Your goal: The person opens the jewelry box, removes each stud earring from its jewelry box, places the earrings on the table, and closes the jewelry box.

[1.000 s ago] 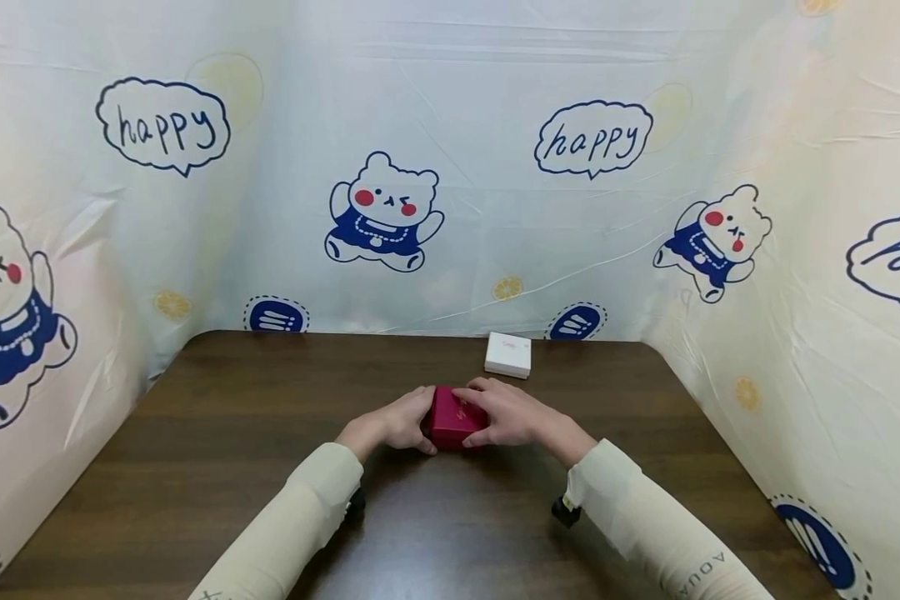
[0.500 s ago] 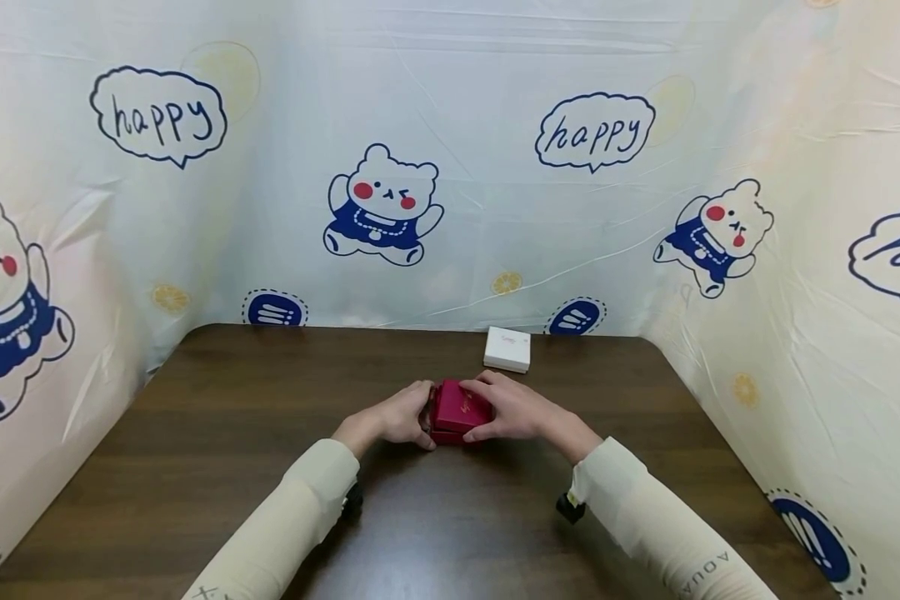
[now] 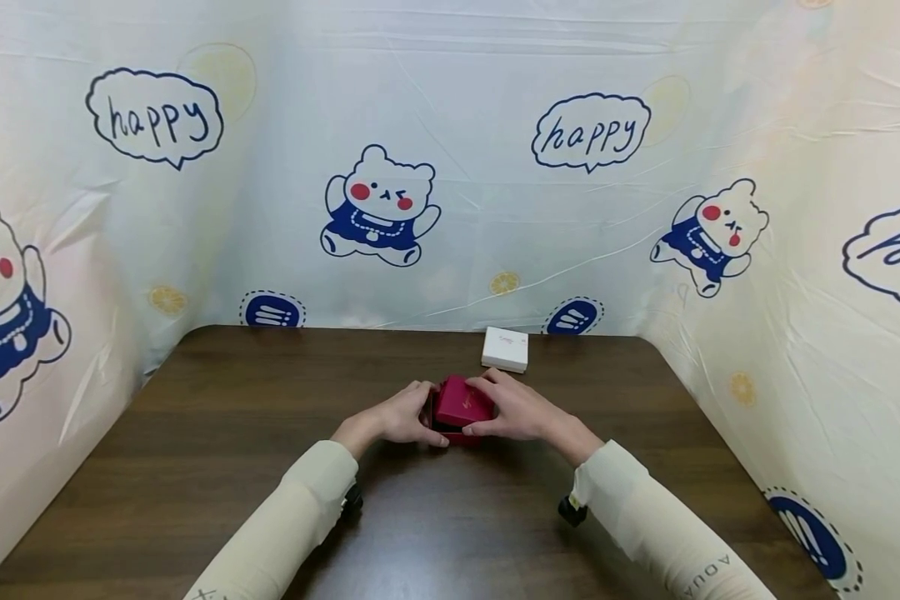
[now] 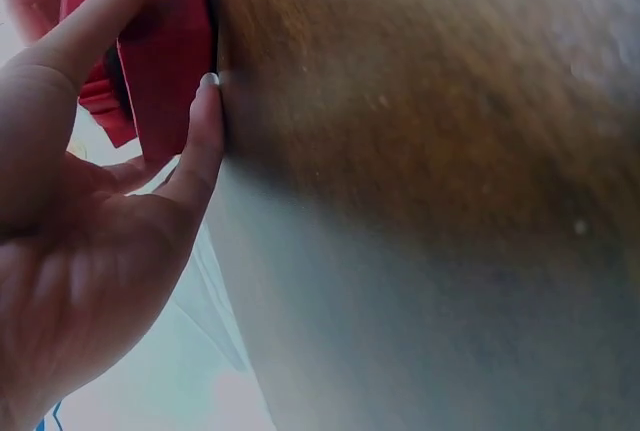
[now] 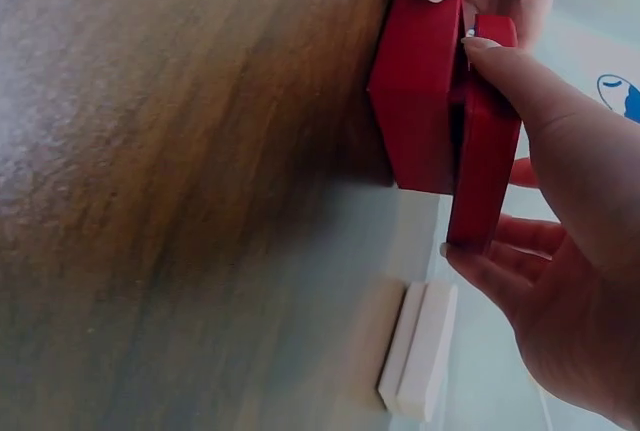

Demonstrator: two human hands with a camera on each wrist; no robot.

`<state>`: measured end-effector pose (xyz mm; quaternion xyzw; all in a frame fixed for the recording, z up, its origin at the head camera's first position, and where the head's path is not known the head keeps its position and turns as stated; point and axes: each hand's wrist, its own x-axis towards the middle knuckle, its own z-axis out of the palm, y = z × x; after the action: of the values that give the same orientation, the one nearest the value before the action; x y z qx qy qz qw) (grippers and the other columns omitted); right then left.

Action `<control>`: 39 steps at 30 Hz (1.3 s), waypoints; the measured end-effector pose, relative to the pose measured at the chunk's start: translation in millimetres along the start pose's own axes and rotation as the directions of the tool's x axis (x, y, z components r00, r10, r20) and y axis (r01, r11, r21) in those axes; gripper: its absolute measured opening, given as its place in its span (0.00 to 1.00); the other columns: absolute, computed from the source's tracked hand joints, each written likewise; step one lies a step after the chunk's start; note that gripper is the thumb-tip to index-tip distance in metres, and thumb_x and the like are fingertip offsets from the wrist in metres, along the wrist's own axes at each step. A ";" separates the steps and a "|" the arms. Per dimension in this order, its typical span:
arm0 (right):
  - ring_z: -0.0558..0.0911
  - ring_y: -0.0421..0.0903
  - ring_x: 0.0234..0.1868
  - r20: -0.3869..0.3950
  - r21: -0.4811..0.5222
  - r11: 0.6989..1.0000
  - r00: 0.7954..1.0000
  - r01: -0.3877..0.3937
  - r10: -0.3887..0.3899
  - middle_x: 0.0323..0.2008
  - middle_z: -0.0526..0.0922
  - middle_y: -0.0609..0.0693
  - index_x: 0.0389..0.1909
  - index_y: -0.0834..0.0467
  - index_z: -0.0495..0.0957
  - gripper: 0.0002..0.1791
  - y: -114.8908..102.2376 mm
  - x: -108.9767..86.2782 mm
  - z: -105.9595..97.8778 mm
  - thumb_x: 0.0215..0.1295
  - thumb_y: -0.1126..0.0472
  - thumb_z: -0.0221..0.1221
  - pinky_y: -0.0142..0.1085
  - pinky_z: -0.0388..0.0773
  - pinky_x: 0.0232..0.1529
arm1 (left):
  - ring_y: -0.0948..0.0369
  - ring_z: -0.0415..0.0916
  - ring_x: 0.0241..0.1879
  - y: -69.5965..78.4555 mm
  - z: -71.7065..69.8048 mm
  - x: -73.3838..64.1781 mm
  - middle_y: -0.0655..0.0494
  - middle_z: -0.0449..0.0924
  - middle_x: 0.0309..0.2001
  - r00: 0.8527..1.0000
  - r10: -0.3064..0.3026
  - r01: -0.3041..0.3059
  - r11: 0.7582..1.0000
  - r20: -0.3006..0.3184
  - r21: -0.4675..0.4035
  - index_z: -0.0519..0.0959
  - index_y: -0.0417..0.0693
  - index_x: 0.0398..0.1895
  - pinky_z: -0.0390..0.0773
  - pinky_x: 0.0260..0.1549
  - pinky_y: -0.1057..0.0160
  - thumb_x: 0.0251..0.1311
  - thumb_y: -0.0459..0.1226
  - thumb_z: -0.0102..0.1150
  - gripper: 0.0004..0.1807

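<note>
A small red gift box stands on the wooden table in the head view, its lid (image 3: 462, 406) raised off the base and tilted. My left hand (image 3: 399, 417) grips the box base (image 5: 418, 91), thumb on the near side and fingers round the left and far sides. The lid is pinched by my right hand (image 3: 523, 410), with the thumb on its near edge and the fingers on the far one. A dark gap shows between lid and base in the right wrist view. What lies inside the base cannot be made out.
A flat white box (image 3: 506, 348) sits near the table's back edge, just beyond my right hand. The dark brown table (image 3: 270, 392) stretches out to both sides. A pale curtain (image 3: 465, 167) printed with bears and "happy" bubbles hangs round the back and sides.
The red lid has come up off the base and shifted slightly right in my right hand. My left hand has stayed on the base, its thumb moving a little right along the near side.
</note>
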<state>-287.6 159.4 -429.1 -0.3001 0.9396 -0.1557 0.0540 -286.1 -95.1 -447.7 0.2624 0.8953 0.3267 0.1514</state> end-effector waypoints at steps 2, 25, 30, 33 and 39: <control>0.74 0.44 0.56 0.001 0.000 1.000 1.000 -0.009 0.009 0.61 0.73 0.49 0.73 0.49 0.69 0.44 -0.1 -0.7 0.4 0.59 0.34 0.68 0.40 0.79 0.53 | 0.55 0.67 0.52 -0.3 0.2 0.0 0.48 0.69 0.55 1.000 -0.003 0.003 1.000 -0.005 -0.005 0.64 0.37 0.69 0.73 0.52 0.53 0.53 0.48 0.78 0.46; 0.77 0.51 0.60 0.037 0.088 0.996 0.999 0.029 -0.033 0.64 0.77 0.57 0.71 0.57 0.72 0.39 1.4 -0.9 -4.3 0.64 0.41 0.68 0.45 0.76 0.59 | 0.60 0.71 0.42 -7.3 5.5 3.3 0.50 0.69 0.47 0.999 0.045 -0.046 0.998 -0.018 -0.044 0.67 0.36 0.65 0.75 0.43 0.60 0.55 0.43 0.78 0.40; 0.76 0.51 0.61 0.029 0.080 0.996 0.998 0.046 -0.048 0.64 0.77 0.57 0.70 0.57 0.73 0.39 7.2 -1.4 -6.6 0.63 0.42 0.69 0.46 0.76 0.59 | 0.60 0.71 0.42 -7.2 5.1 3.6 0.50 0.69 0.46 0.999 0.044 -0.045 0.998 -0.019 -0.039 0.67 0.37 0.64 0.75 0.43 0.60 0.55 0.43 0.78 0.39; 0.76 0.52 0.61 0.024 0.082 0.996 0.999 0.045 -0.048 0.64 0.76 0.58 0.70 0.57 0.73 0.39 11.1 -1.7 -8.1 0.63 0.42 0.69 0.47 0.76 0.60 | 0.59 0.70 0.42 -6.6 3.8 3.4 0.49 0.69 0.47 0.999 0.036 -0.037 0.998 -0.020 -0.043 0.68 0.37 0.63 0.75 0.43 0.60 0.55 0.43 0.78 0.38; 0.74 0.53 0.63 0.034 0.087 0.996 0.999 0.016 -0.020 0.66 0.74 0.58 0.71 0.56 0.72 0.39 16.0 -3.6 -11.3 0.63 0.42 0.69 0.49 0.74 0.61 | 0.58 0.70 0.43 -5.4 1.5 2.5 0.48 0.69 0.48 1.000 0.023 -0.024 0.998 -0.014 -0.050 0.67 0.35 0.64 0.74 0.44 0.59 0.55 0.42 0.78 0.39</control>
<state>-295.5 176.8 -423.6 -0.3086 0.9281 -0.1916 0.0820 -289.5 -96.5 -452.7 0.2670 0.8847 0.3523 0.1482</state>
